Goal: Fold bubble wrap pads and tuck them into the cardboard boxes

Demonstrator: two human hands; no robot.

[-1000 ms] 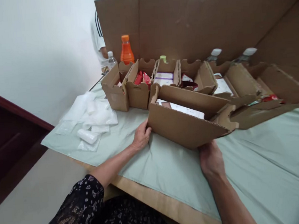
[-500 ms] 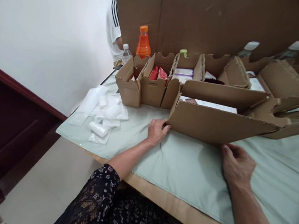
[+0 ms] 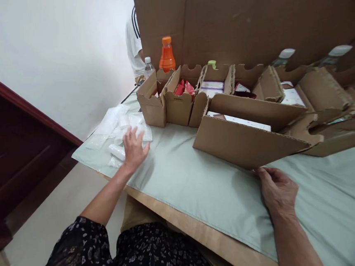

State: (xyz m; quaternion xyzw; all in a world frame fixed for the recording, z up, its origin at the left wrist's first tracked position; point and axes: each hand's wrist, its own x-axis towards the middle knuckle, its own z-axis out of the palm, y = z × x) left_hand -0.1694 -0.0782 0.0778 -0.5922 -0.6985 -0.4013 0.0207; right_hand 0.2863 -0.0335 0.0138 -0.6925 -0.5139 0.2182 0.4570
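Observation:
My left hand (image 3: pixel 134 148), open with its fingers spread, is over the near side of a heap of clear bubble wrap (image 3: pixel 111 121) at the table's left end. Nothing shows in its grasp. At the lower front edge of a long brown cardboard box (image 3: pixel 243 141), my right hand (image 3: pixel 278 188) is closed, its thumb and fingertips pinching at that edge. Part of those fingertips is hidden. Inside the box lies a white carton (image 3: pixel 245 123), only its top showing.
Behind stands a row of cardboard bins (image 3: pixel 175 106) with red packets (image 3: pixel 184 87) and purple-white packs (image 3: pixel 212 87). An orange bottle (image 3: pixel 167 57) and clear bottles (image 3: pixel 148 67) are beyond them, before a tall cardboard panel (image 3: pixel 248 23). A person in a white shirt (image 3: pixel 133 46) is at the back.
My left hand has let go of the box's left corner and moved left to the bubble wrap, its fingers spreading. My right hand remains at the box's lower edge.

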